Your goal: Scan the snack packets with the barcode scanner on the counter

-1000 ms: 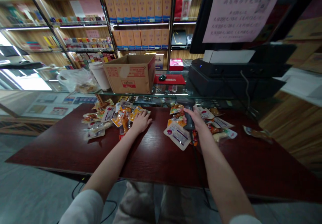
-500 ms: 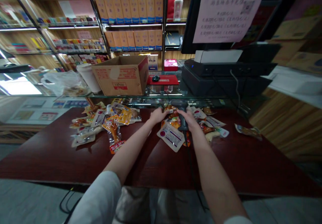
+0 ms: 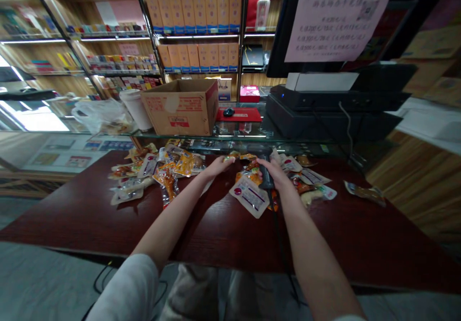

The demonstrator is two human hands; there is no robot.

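My right hand (image 3: 277, 173) is wrapped around a black handheld barcode scanner (image 3: 266, 180), whose cable runs down over the table's front edge. My left hand (image 3: 217, 166) pinches a small shiny food packet (image 3: 230, 157) at its fingertips, mostly hidden by the fingers. Below the scanner lies a pale vacuum packet (image 3: 249, 197) with a printed label, on top of orange packets. More sealed snack packets (image 3: 312, 177) spread right of my right hand. Left of my left hand is a heap of packets, including a clear one with a drumstick (image 3: 166, 181).
The dark red table (image 3: 223, 234) meets a glass counter. On the counter stand an open cardboard box (image 3: 180, 109), a white cup (image 3: 136, 109), a plastic bag (image 3: 103, 115), a mouse (image 3: 228, 112) and a cash register (image 3: 324, 104). One packet (image 3: 364, 192) lies alone at right.
My left hand has moved left, away from the scanner, with the small packet at its fingertips. My right hand still grips the scanner. The whole view has shifted slightly.
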